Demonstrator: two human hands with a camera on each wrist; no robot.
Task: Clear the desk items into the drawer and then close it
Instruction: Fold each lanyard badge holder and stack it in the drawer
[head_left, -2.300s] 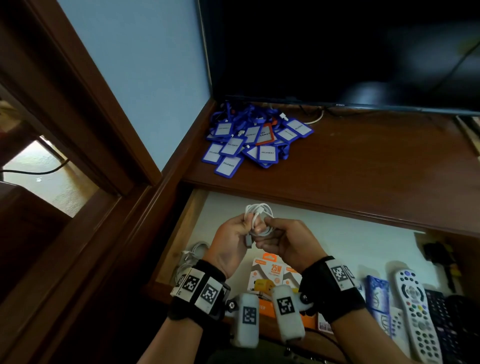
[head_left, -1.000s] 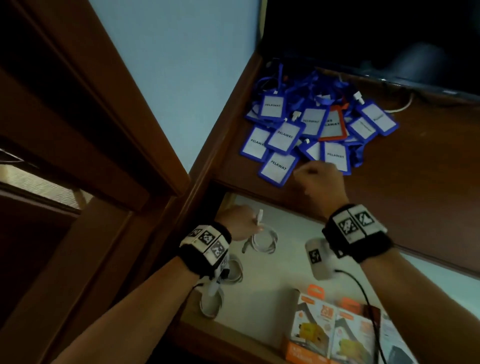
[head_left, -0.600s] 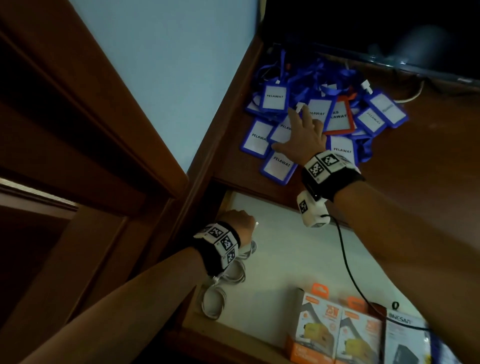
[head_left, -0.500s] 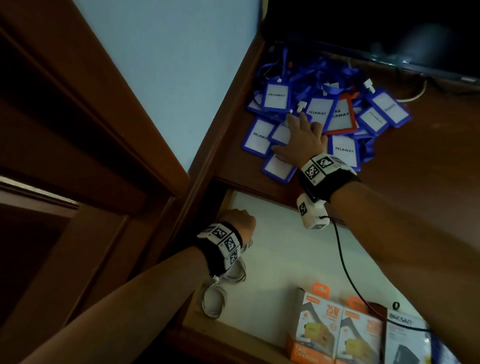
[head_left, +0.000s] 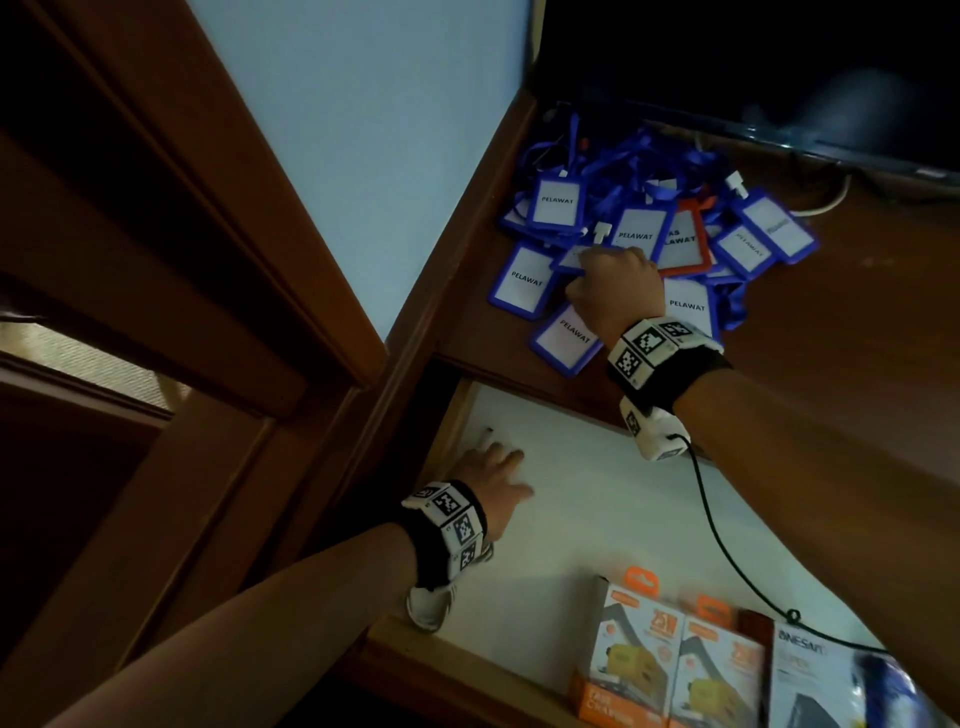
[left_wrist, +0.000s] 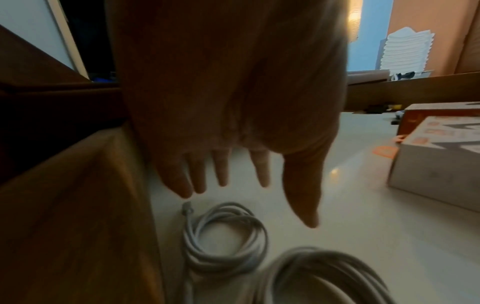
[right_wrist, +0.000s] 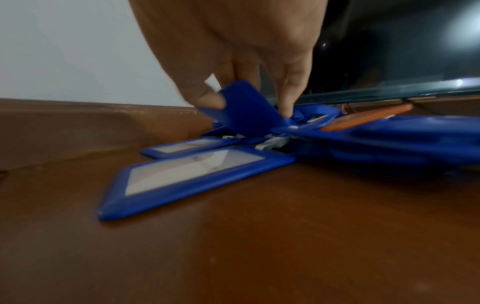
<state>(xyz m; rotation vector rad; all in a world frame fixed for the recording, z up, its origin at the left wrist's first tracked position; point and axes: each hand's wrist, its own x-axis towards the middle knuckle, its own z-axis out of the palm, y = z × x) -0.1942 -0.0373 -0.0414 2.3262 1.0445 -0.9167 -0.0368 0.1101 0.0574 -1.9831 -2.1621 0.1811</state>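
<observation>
Right hand (head_left: 615, 291): down on the badge pile (head_left: 670, 234), thumb and fingers curled round one blue badge holder (right_wrist: 246, 109), tipping its edge up off the heap.
Left hand (head_left: 493, 480): inside the open drawer (head_left: 597, 499), fingers straight and spread, gripping nothing, hovering just past a coiled white cable (left_wrist: 223, 236).
Badge pile: heaped on the wooden tabletop (head_left: 841, 338) in the back corner, beside the wall, under the dark screen (head_left: 753, 67); mostly blue holders marked PELAWAT, one orange holder (head_left: 683, 239) among them, blue lanyards tangled behind.
Cables: the white coil lying flat on the drawer floor by the left wall; a second coil (left_wrist: 324, 275) nearer the wrist, blurred.
Drawer: pulled out, pale floor showing; charger boxes (head_left: 675, 670) lined along the front edge, apart from the cables.
</observation>
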